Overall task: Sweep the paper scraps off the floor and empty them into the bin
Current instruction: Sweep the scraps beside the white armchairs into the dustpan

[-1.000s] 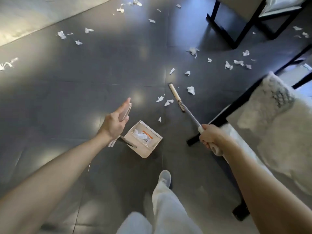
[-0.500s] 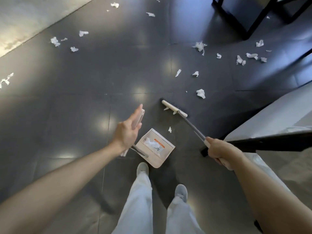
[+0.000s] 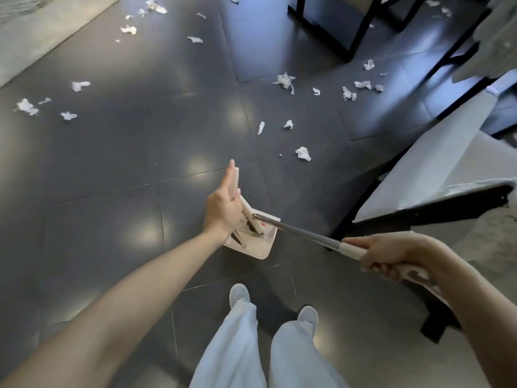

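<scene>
The left grip (image 3: 223,208) holds the upright cream handle (image 3: 236,179) of the pan (image 3: 260,245), one finger laid straight up along it and the rest wrapped round it; the pan sits on the dark tiled floor (image 3: 140,152) just ahead of the person's two pale shoes (image 3: 239,294); the right grip (image 3: 389,256) is closed round the cream end of the broom (image 3: 302,229), fingers curled under it, and the grey pole slants down and to the left from there; the broom head (image 3: 247,210) lies inside the pan, right against the left grip, with its dark bristles (image 3: 254,227) touching the row of comb teeth across the pan; whether any paper lies under the head cannot be told; white scraps (image 3: 303,153) are strewn over the floor beyond the pan, the nearest one ahead and to the right, two more a little farther on, a cluster near the black frame legs (image 3: 349,32) at the upper right, a few well apart at the left, and others along the far edge by the pale strip of flooring; a white-topped bench (image 3: 419,175) with a black frame stands at the right, close beside the right forearm; light trousers (image 3: 237,348) fill the bottom of the view.
</scene>
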`<state>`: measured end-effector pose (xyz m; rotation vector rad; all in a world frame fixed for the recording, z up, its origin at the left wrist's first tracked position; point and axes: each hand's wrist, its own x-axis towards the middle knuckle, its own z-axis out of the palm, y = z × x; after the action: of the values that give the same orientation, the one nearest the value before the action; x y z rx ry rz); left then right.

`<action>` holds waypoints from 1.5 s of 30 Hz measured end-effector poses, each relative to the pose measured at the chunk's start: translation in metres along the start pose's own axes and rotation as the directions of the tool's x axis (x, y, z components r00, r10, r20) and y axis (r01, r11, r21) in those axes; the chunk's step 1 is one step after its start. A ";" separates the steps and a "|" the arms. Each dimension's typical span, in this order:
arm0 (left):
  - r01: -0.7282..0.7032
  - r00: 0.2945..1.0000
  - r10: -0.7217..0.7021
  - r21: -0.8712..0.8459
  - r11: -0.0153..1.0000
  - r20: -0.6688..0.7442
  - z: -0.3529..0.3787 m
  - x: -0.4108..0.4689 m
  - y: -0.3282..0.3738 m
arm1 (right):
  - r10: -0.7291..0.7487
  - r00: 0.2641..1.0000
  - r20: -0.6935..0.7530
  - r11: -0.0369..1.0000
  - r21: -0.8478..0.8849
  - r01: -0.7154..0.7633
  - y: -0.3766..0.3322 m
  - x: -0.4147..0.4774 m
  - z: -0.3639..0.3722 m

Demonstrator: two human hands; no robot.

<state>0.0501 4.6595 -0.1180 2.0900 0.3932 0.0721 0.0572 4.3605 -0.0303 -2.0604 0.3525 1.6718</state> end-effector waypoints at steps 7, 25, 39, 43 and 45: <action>-0.001 1.000 0.002 0.043 0.999 -0.007 -0.045 0.004 -0.019 | -0.075 0.993 -0.087 0.997 0.009 0.076 -0.022 -0.020 -0.002; 0.170 0.974 -0.158 0.068 0.983 -0.159 -0.135 -0.027 -0.069 | -0.210 0.959 -0.193 0.844 -0.531 0.078 -0.155 0.073 0.085; 0.243 0.941 -0.225 0.044 0.969 -0.253 -0.160 -0.066 -0.086 | -0.147 0.989 0.022 0.937 -0.316 0.147 -0.166 0.057 0.130; 0.253 0.935 -0.233 0.043 0.967 -0.266 -0.156 -0.074 -0.087 | -0.093 0.990 0.104 0.994 -0.044 0.098 -0.158 0.039 0.132; 0.256 0.933 -0.238 0.033 0.966 -0.269 -0.155 -0.080 -0.089 | -0.121 0.989 0.090 0.991 -0.048 0.126 -0.161 0.028 0.129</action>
<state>-0.0803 4.8049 -0.1028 2.0855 0.8277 0.1906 0.0301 4.5661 -0.0472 -1.9962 0.1494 1.7069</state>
